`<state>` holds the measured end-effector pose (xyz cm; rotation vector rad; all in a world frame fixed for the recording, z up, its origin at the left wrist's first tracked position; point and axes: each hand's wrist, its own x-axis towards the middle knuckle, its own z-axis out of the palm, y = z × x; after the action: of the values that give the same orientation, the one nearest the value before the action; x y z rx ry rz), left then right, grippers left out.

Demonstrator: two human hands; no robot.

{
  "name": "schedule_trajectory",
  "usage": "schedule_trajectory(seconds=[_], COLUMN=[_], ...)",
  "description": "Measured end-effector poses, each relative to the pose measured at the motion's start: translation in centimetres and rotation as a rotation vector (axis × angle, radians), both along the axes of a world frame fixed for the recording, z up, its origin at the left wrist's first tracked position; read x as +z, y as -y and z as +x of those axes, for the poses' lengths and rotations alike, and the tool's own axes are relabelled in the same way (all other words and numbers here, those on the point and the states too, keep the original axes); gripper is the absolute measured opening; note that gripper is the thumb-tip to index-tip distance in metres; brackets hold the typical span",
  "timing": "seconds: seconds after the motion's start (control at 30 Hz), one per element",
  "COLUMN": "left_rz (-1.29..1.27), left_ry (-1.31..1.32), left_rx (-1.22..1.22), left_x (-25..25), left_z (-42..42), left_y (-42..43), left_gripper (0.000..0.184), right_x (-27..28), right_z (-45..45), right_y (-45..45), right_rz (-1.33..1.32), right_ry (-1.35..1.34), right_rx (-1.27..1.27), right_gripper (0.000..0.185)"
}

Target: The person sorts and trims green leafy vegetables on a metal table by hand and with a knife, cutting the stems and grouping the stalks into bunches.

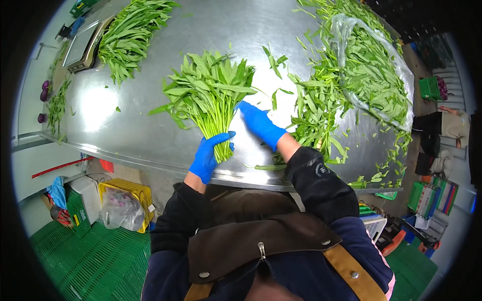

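A bunch of water spinach with long green leaves and pale stems stands out over the metal table. My left hand, in a blue glove, is wrapped round the lower stems. My right hand, gloved in blue too, reaches to the right side of the bunch, just below the leaves. Its fingertips are partly hidden there, so I cannot tell what they hold. Right of that hand lies a loose heap of the same greens. A few stray leaves lie beyond my right hand.
An opened clear plastic bag of greens lies at the right. Bundled greens lie beside a scale at the far left. Below the metal table are a yellow crate and green slatted flooring. A person is at far right.
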<state>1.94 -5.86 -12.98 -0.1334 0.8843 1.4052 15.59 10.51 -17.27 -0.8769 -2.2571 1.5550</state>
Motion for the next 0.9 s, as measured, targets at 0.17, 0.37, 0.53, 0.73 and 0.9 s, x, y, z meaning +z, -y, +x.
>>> schedule_trajectory(seconds=[0.17, 0.37, 0.53, 0.73, 0.9], left_rz=[-0.042, -0.015, -0.005, -0.005, 0.250], left_ry=[-0.077, -0.064, -0.121, -0.042, -0.177], left_rx=[-0.033, -0.087, -0.083, -0.067, 0.083], left_x=[0.0, -0.2, 1.1, 1.3, 9.1], left_z=[-0.8, -0.7, -1.3, -1.5, -4.8], left_y=[0.8, 0.8, 1.4, 2.3, 1.1], left_gripper=[0.048, 0.049, 0.050, 0.049, 0.056], right_x=[2.7, 7.7, 4.2, 7.0, 7.5], right_z=[2.9, -3.0, -2.4, -0.4, -0.5], right_y=[-8.6, -3.6, -8.9, -6.1, -2.6], right_rz=[0.365, 0.489, 0.237, 0.101, 0.023], right_ry=[0.173, 0.029, 0.124, -0.145, -0.163], right_rx=[-0.665, -0.215, -0.355, -0.528, -0.473], right_gripper=[0.049, 0.059, 0.026, 0.046, 0.050])
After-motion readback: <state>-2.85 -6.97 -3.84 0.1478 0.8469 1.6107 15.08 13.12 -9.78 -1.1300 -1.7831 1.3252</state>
